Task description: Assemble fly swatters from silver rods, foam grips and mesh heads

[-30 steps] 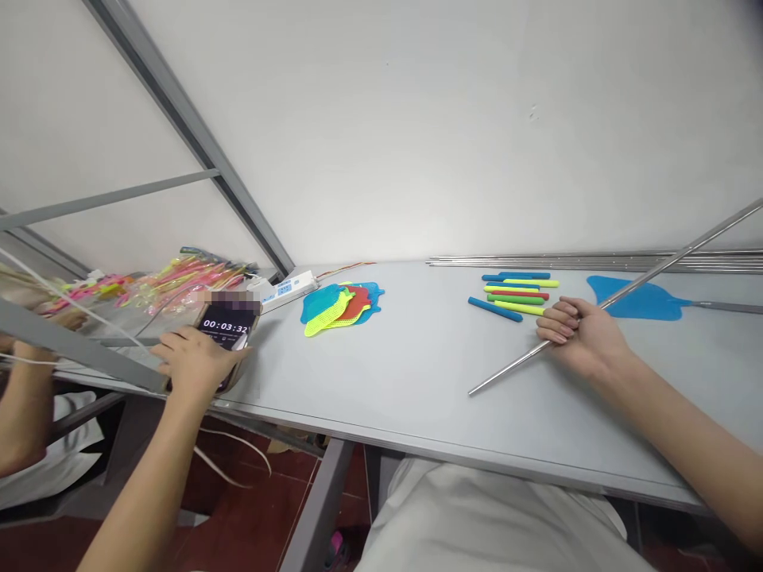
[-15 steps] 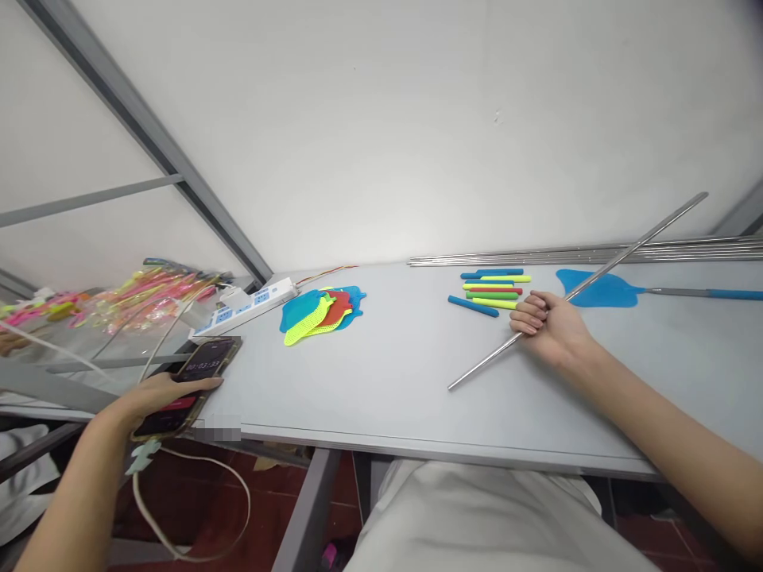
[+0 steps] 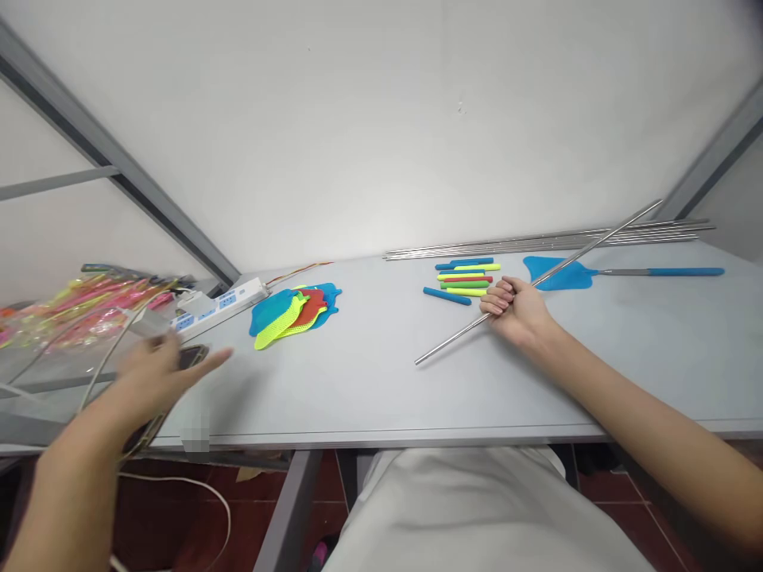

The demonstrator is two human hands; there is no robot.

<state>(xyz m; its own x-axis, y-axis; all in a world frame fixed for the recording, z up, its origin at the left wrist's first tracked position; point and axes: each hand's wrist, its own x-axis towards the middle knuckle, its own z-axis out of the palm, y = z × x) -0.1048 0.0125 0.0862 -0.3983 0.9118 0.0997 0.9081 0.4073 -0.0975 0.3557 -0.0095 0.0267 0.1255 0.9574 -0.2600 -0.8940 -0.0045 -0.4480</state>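
We've got one metal rod (image 3: 560,267) in the right hand (image 3: 517,311), fingers curled snugly round it, a little to the near-left of its middle. For a steady hold, we'd keep that grip close to the balance point, firm but not squeezed, wrist loose so the slant can be trimmed. Both ends stick out well past the fist, so we'd mind the far one: it could knock the rod bundle (image 3: 536,244) along the wall or catch the blue swatter (image 3: 632,272) if swung carelessly. Contact at either tip: can't tell from this angle.

Position: rod runs through the right fist on a diagonal, near-left tip over bare table (image 3: 358,381), far-right tip up by the frame post. In our view it crosses the swatter's head. Colored grip tubes (image 3: 468,280) lie just beyond the right hand, to the far left.

Left hand (image 3: 149,377) is motion-blurred, thumb spread wide, nothing seen gripped. It's over the phone (image 3: 194,355) at the table's near left; touching or just above, we can't say. Power strip (image 3: 242,297) sits just beyond that, with the swatter heads (image 3: 308,308) piled to its right.
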